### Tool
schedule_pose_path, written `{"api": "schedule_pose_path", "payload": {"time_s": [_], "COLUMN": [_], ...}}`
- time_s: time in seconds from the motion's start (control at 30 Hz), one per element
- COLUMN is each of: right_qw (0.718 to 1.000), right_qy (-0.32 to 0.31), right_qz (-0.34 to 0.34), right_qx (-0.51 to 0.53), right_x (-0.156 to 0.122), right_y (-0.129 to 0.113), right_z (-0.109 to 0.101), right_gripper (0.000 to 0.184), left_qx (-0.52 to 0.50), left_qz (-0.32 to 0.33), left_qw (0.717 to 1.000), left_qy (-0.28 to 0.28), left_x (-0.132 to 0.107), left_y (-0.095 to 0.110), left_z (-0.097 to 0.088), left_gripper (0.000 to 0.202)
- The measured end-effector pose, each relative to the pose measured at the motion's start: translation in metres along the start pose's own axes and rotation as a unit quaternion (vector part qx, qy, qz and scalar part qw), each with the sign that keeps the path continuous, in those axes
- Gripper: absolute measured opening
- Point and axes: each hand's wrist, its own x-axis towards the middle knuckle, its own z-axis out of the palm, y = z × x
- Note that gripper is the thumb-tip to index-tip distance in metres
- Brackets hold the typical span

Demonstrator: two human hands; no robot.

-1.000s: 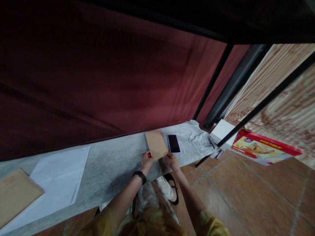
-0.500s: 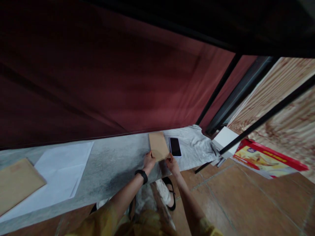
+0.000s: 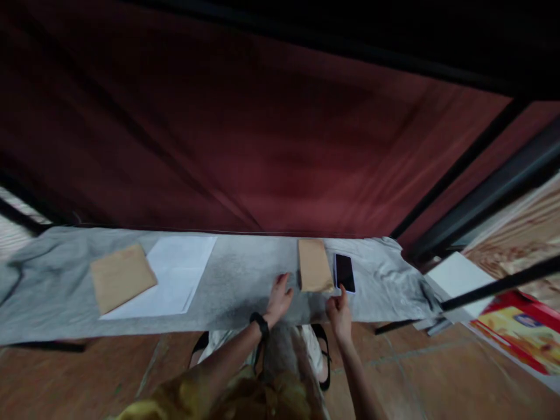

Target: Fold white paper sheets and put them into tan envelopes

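Note:
A narrow brown paper packet [image 3: 315,265] lies flat on the grey cloth in front of me, its near edge slightly ragged. Just left of it, my left hand [image 3: 280,298] hovers or rests over the cloth, fingers apart and holding nothing. A dark-screened phone [image 3: 345,272] lies to the right of the packet. My right hand [image 3: 340,314] is at the phone's near edge, index finger stretched out over or against it, the other fingers partly curled. Whether that fingertip presses the phone I cannot tell.
Grey cloth [image 3: 245,262] covers the long, narrow surface. To the left, a larger brown envelope [image 3: 122,277] partly overlaps white paper sheets [image 3: 184,271]. A dark red curtain [image 3: 262,163] hangs behind. A white box [image 3: 459,283] and a red-yellow carton [image 3: 520,329] stand on the right.
Both hands have let go of the brown packet, which stays on the cloth. My left hand moved off to its left, my right hand towards the phone. The view has turned left.

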Motion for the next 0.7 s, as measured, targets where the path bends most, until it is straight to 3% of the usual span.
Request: {"api": "schedule_pose_path", "payload": {"time_s": [0.13, 0.17, 0.27, 0.37, 0.43, 0.53, 0.7], "right_qw": [0.996, 0.994, 0.978, 0.959, 0.949, 0.934, 0.915], "right_qy": [-0.068, -0.075, -0.115, -0.142, -0.142, -0.127, -0.120], "right_qz": [-0.055, -0.078, -0.169, -0.234, -0.257, -0.282, -0.298], "right_qx": [0.002, -0.006, -0.037, -0.077, -0.112, -0.178, -0.245], "right_x": [-0.036, -0.043, -0.056, -0.060, -0.062, -0.066, -0.072], "right_y": [0.005, 0.003, -0.008, -0.020, -0.027, -0.030, -0.027], "right_z": [0.018, 0.026, 0.059, 0.094, 0.113, 0.132, 0.138], "right_gripper": [0.061, 0.056, 0.049, 0.048, 0.048, 0.046, 0.047], "left_qx": [0.052, 0.104, 0.255, 0.351, 0.390, 0.428, 0.443], "left_qz": [0.004, 0.008, -0.035, -0.114, -0.153, -0.172, -0.172], "left_qw": [0.995, 0.988, 0.944, 0.895, 0.876, 0.865, 0.863], "left_qy": [0.080, 0.114, 0.205, 0.250, 0.239, 0.198, 0.168], "left_x": [-0.019, -0.022, -0.033, -0.047, -0.056, -0.066, -0.067], "left_y": [-0.049, -0.062, -0.100, -0.130, -0.142, -0.147, -0.139], "left_z": [-0.078, -0.100, -0.163, -0.207, -0.223, -0.233, -0.240], "left_gripper": [0.055, 0.054, 0.058, 0.065, 0.065, 0.063, 0.052]}}
